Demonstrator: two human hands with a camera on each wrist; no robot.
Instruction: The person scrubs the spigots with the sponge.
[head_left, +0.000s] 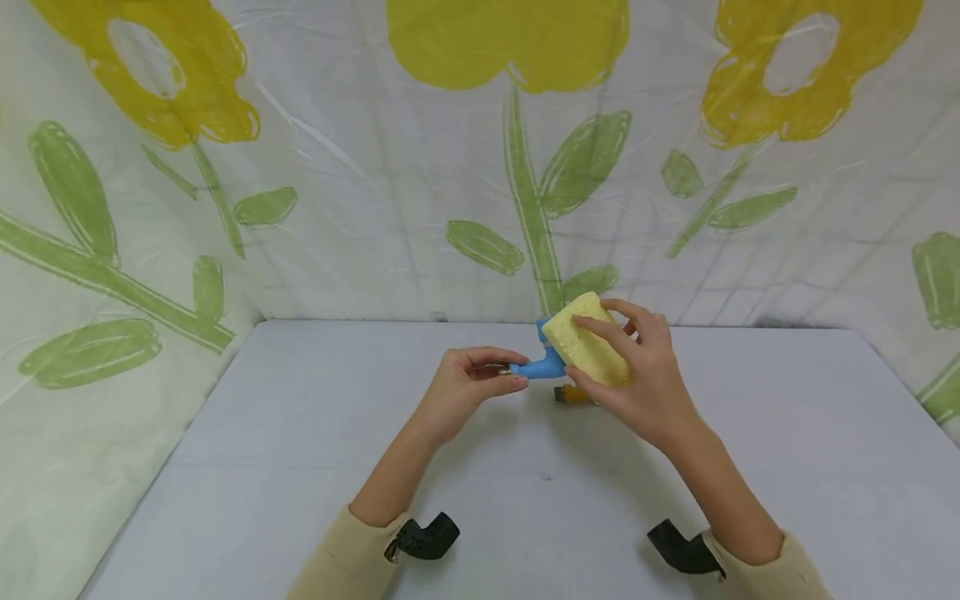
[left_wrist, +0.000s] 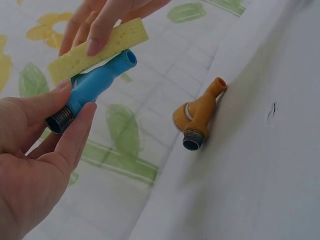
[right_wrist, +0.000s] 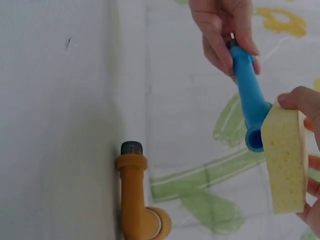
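My left hand [head_left: 467, 385] pinches the threaded end of the blue faucet [head_left: 542, 363] between thumb and fingers, holding it above the grey table [head_left: 300, 467]. My right hand [head_left: 645, 375] grips the yellow sponge [head_left: 588, 350], pressed against the faucet's far end. An orange faucet [head_left: 573, 394] lies on the table just beneath.

Left hand [head_left: 468, 385] pinches threaded end of blue plastic tap [head_left: 542, 365], held above table [head_left: 300, 467]. Right hand [head_left: 637, 379] presses yellow sponge [head_left: 585, 348] against tap's far end, fingers curled over sponge. Orange tap [head_left: 570, 394] lies on table just below, partly hidden behind right hand. Flower-print sheet [head_left: 375, 208] hangs behind.
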